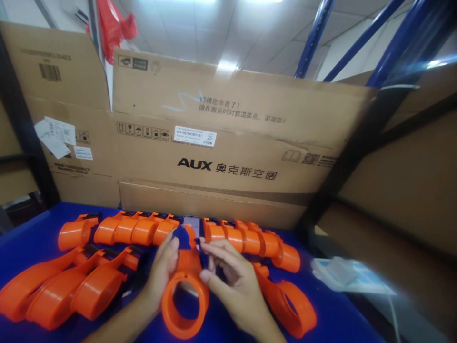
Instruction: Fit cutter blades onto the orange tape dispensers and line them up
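An orange tape dispenser [185, 305] is held up in the middle, its round ring toward me and a dark blue part [182, 237] at its top end. My left hand [164, 269] is closed on its upper left side, thumb against the blue part. At the right side of the same end, my right hand [232, 274] pinches a small dark blue piece [203, 255] between thumb and fingers. Whether that piece is joined to the dispenser I cannot tell. Just behind the hands is a phone [193, 220] with a lit screen, partly hidden by the dispenser.
Several orange dispensers [143, 232] line the back of the blue table [143, 324]; more lie front left [98, 290] and right [296, 309]. Cardboard [150, 162] walls the back. A white and light-blue packet [352, 275] lies at the right edge, beside a dark rack post [335, 176].
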### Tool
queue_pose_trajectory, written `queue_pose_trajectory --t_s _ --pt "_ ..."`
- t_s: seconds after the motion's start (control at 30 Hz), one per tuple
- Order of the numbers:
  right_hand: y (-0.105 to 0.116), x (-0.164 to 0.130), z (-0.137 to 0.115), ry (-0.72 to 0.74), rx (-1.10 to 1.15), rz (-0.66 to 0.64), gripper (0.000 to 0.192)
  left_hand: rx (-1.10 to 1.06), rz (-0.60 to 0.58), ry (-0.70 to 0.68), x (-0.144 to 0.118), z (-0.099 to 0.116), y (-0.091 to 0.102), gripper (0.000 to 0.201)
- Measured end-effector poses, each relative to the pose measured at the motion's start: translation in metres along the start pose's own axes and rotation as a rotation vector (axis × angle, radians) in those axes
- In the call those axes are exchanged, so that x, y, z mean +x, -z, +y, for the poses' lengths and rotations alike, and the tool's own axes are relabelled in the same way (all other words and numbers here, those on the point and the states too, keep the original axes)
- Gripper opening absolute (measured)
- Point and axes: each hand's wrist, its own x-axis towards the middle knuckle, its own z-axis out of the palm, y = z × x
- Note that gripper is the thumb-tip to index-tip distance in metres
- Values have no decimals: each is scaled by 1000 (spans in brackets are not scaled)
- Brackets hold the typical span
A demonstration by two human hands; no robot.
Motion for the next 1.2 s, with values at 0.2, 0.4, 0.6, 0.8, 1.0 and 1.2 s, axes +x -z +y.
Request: queue_pose_trajectory --t_s 0.2,0.4,0.6,0.8,1.0,1.2 --pt "5 0 -8 57 -219 -106 48 6 -55 88 2 4 -3 40" --pt "6 0 -3 72 -242 -28 46 -10 -6 -1 -6 1 -11 34" --pt "11 1 1 118 -265 114 38 115 58 -175 -6 -3 -2 49" --pt "12 2 -4 144 -260 83 35 214 63 -222 -8 -8 -1 49" --pt "11 2 -3 139 -265 74 35 244 51 -241 -12 -7 -6 50" --pt "10 4 -4 125 -273 86 35 250 70 -247 -11 -6 -5 51"
